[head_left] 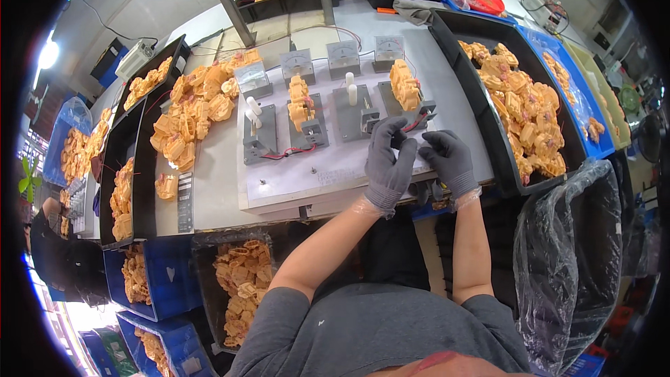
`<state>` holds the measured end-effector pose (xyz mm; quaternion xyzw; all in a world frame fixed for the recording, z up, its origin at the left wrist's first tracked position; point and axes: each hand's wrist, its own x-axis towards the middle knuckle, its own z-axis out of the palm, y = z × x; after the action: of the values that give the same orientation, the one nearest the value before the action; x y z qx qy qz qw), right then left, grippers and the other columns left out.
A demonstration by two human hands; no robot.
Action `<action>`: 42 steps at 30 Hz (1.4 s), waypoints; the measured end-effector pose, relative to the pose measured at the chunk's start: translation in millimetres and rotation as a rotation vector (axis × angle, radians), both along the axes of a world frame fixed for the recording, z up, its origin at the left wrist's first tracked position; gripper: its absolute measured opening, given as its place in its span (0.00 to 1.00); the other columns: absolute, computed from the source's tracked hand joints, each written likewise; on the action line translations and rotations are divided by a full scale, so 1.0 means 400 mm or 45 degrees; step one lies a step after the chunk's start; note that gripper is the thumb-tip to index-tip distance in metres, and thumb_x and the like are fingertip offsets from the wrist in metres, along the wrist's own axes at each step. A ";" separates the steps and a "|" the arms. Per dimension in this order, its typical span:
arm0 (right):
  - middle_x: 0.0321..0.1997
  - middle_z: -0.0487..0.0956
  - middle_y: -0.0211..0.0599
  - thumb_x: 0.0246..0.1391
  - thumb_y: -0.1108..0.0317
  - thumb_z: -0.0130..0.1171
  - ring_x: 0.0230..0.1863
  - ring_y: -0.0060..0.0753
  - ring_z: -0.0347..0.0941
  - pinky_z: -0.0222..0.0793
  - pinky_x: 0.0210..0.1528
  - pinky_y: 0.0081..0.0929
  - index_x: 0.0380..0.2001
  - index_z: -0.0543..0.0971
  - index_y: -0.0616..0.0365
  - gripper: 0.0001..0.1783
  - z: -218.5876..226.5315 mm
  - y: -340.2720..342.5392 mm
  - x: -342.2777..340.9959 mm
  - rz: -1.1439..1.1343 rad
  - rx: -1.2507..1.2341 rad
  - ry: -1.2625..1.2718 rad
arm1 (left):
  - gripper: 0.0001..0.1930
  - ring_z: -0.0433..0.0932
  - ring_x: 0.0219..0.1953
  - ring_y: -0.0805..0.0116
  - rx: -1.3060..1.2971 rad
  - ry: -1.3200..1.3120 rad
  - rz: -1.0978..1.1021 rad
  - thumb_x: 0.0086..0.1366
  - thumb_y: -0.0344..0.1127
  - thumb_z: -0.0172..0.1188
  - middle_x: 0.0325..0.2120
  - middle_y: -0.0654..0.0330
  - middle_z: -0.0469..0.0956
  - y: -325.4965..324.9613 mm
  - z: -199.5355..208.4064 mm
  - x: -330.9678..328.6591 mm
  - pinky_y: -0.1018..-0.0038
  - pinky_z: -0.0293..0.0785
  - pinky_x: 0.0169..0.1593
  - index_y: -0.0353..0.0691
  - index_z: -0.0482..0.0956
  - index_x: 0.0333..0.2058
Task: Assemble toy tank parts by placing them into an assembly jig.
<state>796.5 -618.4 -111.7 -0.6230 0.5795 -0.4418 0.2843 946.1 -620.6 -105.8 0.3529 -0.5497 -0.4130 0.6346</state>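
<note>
Both hands wear grey knitted gloves, the left hand (388, 160) and the right hand (449, 160), with clear plastic at the wrists. The test board (293, 181) in the middle of the frame is white, and its fixtures (259, 141) are grey metal with white pegs (351, 88). The wires (286, 153) are red and black. The plastic parts (192, 122) at centre left are orange-yellow. The tray (488, 126) at right is black, the crates (157, 272) at lower left are blue. The shirt (377, 335) is dark grey.

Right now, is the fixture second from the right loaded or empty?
Empty: the fixture second from the right shows only bare white pegs, no orange part on them.
</note>
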 end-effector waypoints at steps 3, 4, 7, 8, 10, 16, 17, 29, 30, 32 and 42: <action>0.34 0.76 0.34 0.42 0.75 0.64 0.34 0.24 0.74 0.70 0.38 0.19 0.38 0.78 0.63 0.15 -0.003 -0.005 -0.001 0.055 -0.006 -0.069 | 0.17 0.65 0.34 0.78 -0.081 -0.043 -0.005 0.56 0.22 0.53 0.32 0.64 0.66 -0.009 0.007 -0.013 0.81 0.65 0.42 0.37 0.67 0.46; 0.34 0.76 0.34 0.42 0.76 0.64 0.34 0.24 0.74 0.71 0.39 0.19 0.38 0.78 0.64 0.15 0.003 -0.004 0.001 0.055 0.017 -0.042 | 0.16 0.67 0.34 0.77 -0.104 -0.073 0.017 0.56 0.22 0.54 0.33 0.63 0.67 -0.012 -0.009 -0.016 0.80 0.66 0.41 0.37 0.68 0.45; 0.34 0.76 0.34 0.43 0.76 0.64 0.35 0.24 0.75 0.71 0.39 0.19 0.37 0.78 0.65 0.15 0.015 -0.011 0.002 0.039 0.063 -0.043 | 0.14 0.69 0.30 0.74 -0.144 -0.167 0.032 0.55 0.23 0.54 0.37 0.59 0.70 -0.007 -0.010 -0.019 0.79 0.68 0.37 0.36 0.70 0.42; 0.34 0.76 0.34 0.43 0.76 0.64 0.35 0.24 0.75 0.72 0.39 0.19 0.37 0.78 0.66 0.14 0.017 -0.012 0.004 0.025 0.094 -0.080 | 0.13 0.70 0.29 0.73 -0.152 -0.153 0.029 0.55 0.24 0.55 0.37 0.58 0.71 -0.006 -0.012 -0.022 0.78 0.68 0.37 0.35 0.70 0.41; 0.34 0.77 0.34 0.43 0.77 0.64 0.34 0.23 0.75 0.72 0.39 0.19 0.37 0.78 0.66 0.14 0.024 -0.016 0.003 -0.003 0.129 -0.046 | 0.13 0.70 0.30 0.73 -0.113 -0.165 0.014 0.56 0.25 0.55 0.37 0.58 0.71 -0.012 -0.019 -0.023 0.78 0.69 0.37 0.35 0.70 0.42; 0.32 0.79 0.38 0.43 0.77 0.63 0.33 0.23 0.76 0.72 0.38 0.19 0.36 0.78 0.66 0.13 0.040 -0.021 0.020 -0.091 0.227 -0.096 | 0.15 0.69 0.33 0.75 0.285 0.076 -0.154 0.57 0.27 0.55 0.35 0.59 0.72 -0.037 -0.038 -0.023 0.79 0.68 0.40 0.32 0.69 0.45; 0.32 0.79 0.38 0.43 0.77 0.63 0.33 0.23 0.76 0.72 0.38 0.19 0.36 0.78 0.66 0.13 0.038 -0.022 0.017 -0.094 0.230 -0.133 | 0.16 0.69 0.35 0.77 0.330 0.163 -0.169 0.58 0.27 0.55 0.35 0.61 0.71 -0.039 -0.036 -0.024 0.80 0.68 0.40 0.32 0.68 0.46; 0.33 0.77 0.38 0.44 0.72 0.63 0.31 0.27 0.75 0.71 0.37 0.22 0.37 0.79 0.64 0.14 0.027 -0.009 0.027 -0.115 0.084 0.047 | 0.15 0.70 0.35 0.75 0.334 0.223 -0.162 0.57 0.27 0.53 0.35 0.58 0.72 -0.036 -0.030 -0.023 0.79 0.68 0.42 0.29 0.69 0.44; 0.33 0.77 0.38 0.44 0.72 0.63 0.31 0.27 0.75 0.71 0.37 0.22 0.37 0.79 0.64 0.14 0.024 -0.007 0.034 -0.114 0.083 0.046 | 0.15 0.70 0.35 0.75 0.333 0.223 -0.161 0.57 0.27 0.53 0.35 0.58 0.72 -0.037 -0.033 -0.021 0.79 0.68 0.42 0.29 0.69 0.44; 0.32 0.77 0.38 0.45 0.69 0.63 0.31 0.34 0.74 0.70 0.35 0.27 0.33 0.79 0.60 0.11 0.006 -0.003 0.051 -0.204 -0.141 0.189 | 0.16 0.70 0.37 0.76 0.404 0.240 -0.214 0.58 0.27 0.54 0.37 0.60 0.71 -0.038 -0.031 -0.018 0.79 0.69 0.42 0.32 0.67 0.46; 0.29 0.76 0.39 0.42 0.67 0.63 0.32 0.43 0.72 0.68 0.34 0.35 0.24 0.78 0.56 0.06 -0.049 -0.012 0.071 -0.390 -0.635 0.460 | 0.14 0.68 0.30 0.79 0.309 0.286 -0.159 0.57 0.27 0.53 0.31 0.60 0.71 -0.035 -0.018 -0.028 0.82 0.67 0.34 0.30 0.68 0.42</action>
<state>824.8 -623.2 -131.2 -0.6472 0.5815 -0.4900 -0.0537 934.8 -634.5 -112.8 0.3436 -0.4423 -0.5517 0.6180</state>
